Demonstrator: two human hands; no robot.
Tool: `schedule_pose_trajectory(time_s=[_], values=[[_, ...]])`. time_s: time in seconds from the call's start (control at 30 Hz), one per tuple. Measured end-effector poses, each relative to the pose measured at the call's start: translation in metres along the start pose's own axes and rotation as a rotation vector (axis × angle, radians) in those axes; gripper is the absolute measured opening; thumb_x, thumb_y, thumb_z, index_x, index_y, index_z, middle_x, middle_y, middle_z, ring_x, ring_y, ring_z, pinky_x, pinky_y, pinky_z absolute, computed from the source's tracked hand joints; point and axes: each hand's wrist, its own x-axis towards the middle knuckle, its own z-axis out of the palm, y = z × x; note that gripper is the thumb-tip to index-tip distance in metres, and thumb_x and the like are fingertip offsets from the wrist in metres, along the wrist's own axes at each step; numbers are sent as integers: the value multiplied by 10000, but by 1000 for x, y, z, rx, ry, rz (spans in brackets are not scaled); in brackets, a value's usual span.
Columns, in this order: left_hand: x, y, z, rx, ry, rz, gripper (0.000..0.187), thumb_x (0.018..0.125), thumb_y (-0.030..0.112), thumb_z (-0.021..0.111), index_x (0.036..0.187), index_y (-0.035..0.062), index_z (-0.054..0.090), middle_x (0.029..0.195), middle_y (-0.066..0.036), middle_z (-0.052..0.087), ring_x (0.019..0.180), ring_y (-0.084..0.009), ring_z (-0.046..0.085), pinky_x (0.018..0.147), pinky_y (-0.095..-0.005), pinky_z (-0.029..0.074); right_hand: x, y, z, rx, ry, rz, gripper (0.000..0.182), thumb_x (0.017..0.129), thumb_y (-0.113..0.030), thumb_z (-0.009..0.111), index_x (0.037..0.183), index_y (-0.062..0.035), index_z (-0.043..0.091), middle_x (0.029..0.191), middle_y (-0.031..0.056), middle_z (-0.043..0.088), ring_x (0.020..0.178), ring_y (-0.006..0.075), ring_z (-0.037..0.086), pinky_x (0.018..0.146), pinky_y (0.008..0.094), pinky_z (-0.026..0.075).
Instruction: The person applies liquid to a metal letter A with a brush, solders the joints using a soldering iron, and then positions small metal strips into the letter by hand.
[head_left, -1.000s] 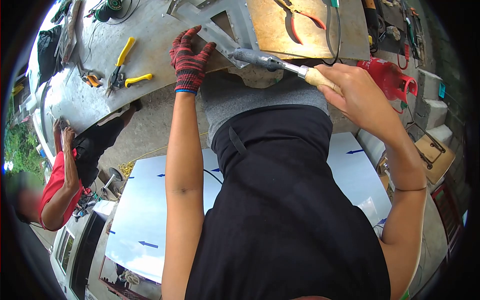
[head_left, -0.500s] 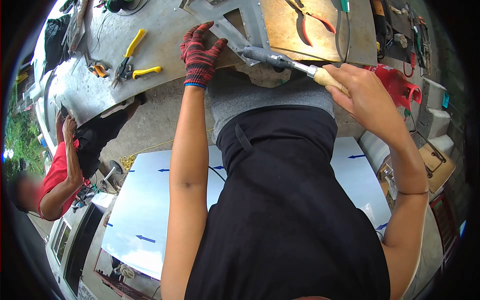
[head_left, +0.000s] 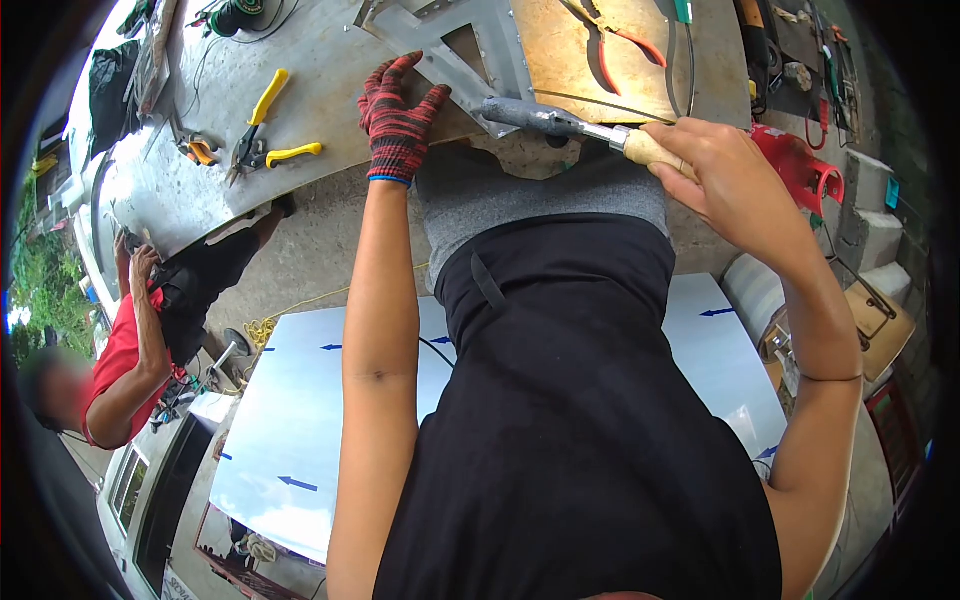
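— Wearing a black apron (head_left: 570, 430) up close, standing over a shiny white sheet (head_left: 290, 420) on the ground?

— Yes. Reaching out with the right hand (head_left: 715, 175), bare fingers wrapping tight around the wooden handle of the soldering iron (head_left: 560, 122), keeping away from the hot grey end.

— Pressing with the left hand (head_left: 398, 120)?

— Yes, inside a red glove, fingers spreading flat on the metal piece (head_left: 470, 45), holding nothing, pinning it to the bench (head_left: 200, 190). Iron tip touching that piece.

— Lying farther off?

— Yellow snips (head_left: 255, 130), red pliers (head_left: 605, 40). Crouching at the left, another person (head_left: 130, 340).
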Motion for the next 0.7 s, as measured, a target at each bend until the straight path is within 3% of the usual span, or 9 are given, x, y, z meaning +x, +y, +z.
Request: schedule_pose_trajectory(time_s=[0.1,0.7], values=[[-1,7,-2,39,13,22,640,752,252,911,1348,253,677,1358,-107,571,1208,-294,565,1055,-449,477,1,0,-3,16,-24,25,318,924,-171,692,1153,50,685,965,224,687,943,426,657,846,503,513],[1,1,2,9,17,11,642,746,221,896,1347,253,671,1351,-104,570,1226,-288,556,1076,-439,461,2,4,-4,78,-3,8,323,906,-146,689,1157,58,691,962,250,688,937,438,660,838,497,514]])
